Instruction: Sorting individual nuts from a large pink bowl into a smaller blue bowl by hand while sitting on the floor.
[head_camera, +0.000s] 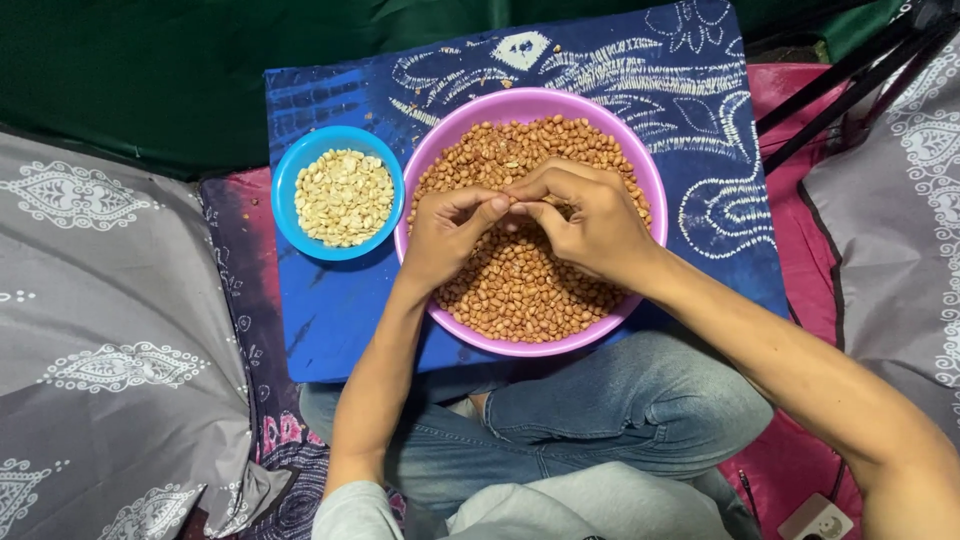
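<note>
A large pink bowl (446, 127) full of brown, skin-on peanuts (515, 290) rests on a blue patterned board. Left of it stands a smaller blue bowl (290, 170) holding pale, skinned peanuts (343, 197). My left hand (445, 235) and my right hand (590, 220) hover over the middle of the pink bowl with fingertips pinched together, meeting at one small peanut between them that is mostly hidden by the fingers.
The blue batik-patterned board (330, 310) lies across my crossed legs in blue jeans (640, 400). Grey patterned fabric (100, 300) lies at the left and the right. Dark tripod legs (850, 80) cross the upper right. A white socket (818, 520) sits at the bottom right.
</note>
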